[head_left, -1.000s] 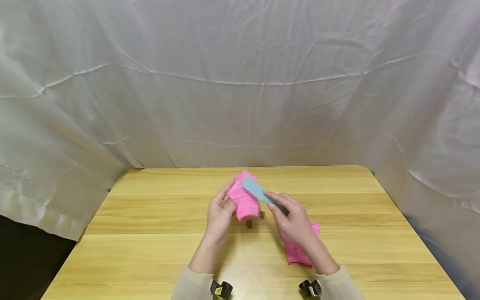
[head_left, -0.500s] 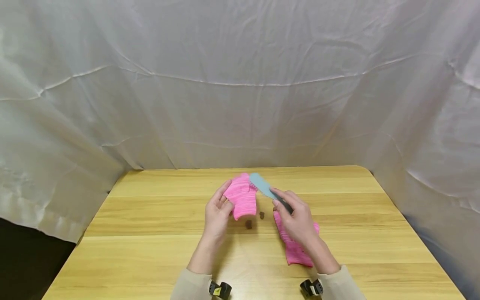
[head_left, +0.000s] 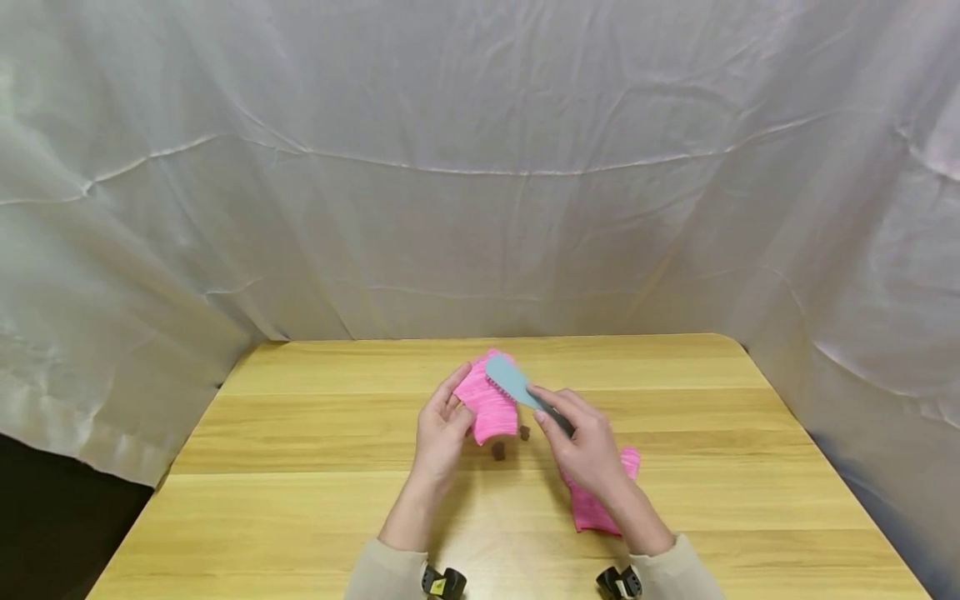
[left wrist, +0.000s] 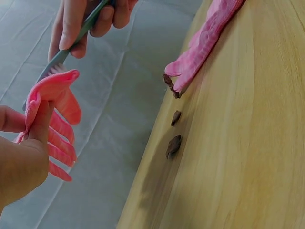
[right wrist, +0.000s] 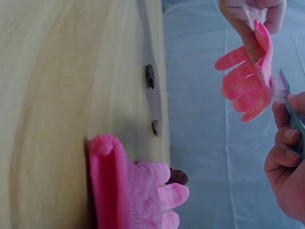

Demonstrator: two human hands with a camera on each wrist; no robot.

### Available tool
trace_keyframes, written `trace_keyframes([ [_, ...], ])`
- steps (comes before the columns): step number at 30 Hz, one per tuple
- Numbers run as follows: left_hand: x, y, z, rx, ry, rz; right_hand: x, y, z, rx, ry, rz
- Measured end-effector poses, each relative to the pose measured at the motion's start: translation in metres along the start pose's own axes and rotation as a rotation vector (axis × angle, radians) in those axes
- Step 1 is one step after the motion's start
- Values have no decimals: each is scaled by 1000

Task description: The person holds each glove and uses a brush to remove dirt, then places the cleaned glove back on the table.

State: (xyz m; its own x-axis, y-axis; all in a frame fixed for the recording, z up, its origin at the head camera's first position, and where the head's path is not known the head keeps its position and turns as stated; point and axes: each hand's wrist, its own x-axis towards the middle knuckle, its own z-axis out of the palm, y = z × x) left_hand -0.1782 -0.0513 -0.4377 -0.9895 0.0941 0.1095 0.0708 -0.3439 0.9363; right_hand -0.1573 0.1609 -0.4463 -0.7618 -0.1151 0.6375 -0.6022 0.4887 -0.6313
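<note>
My left hand (head_left: pixel 438 429) pinches a pink knit glove (head_left: pixel 491 417) by its edge, thumb on the near face. The glove is held up off the table, its fingers hanging loose in the left wrist view. In my right hand (head_left: pixel 588 442) is a brush with a blue-grey head (head_left: pixel 508 379) and dark handle, gripped by the handle. Its pale bristles (right wrist: pixel 278 87) press against the face of the glove. A second pink glove (right wrist: pixel 143 195) lies on the table under my right forearm, partly hidden by it in the head view.
Brown crumbly lumps (left wrist: pixel 174 145) lie on the wooden table (head_left: pixel 300 517) below the held glove, and another brown lump (right wrist: pixel 178 176) sits at the second glove's fingertips. A grey-white curtain (head_left: pixel 480 233) hangs behind the table and along both sides.
The brush moved off toward the upper right edge of the held glove, then came back down left onto its face. The left hand and glove shifted slightly left and back.
</note>
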Motion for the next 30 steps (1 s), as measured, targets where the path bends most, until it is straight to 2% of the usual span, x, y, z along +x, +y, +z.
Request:
trace_keyframes([
  [13,0,6,0,-19,-11,19,1,5,-2,-16,10,5],
  [21,1,3,-2,-7,-5,11,1,7,-2,-32,19,7],
  [26,2,2,-3,9,4,-9,2,4,-4,10,28,57],
  [30,2,2,-3,17,-2,-15,2,2,-4,29,30,42],
])
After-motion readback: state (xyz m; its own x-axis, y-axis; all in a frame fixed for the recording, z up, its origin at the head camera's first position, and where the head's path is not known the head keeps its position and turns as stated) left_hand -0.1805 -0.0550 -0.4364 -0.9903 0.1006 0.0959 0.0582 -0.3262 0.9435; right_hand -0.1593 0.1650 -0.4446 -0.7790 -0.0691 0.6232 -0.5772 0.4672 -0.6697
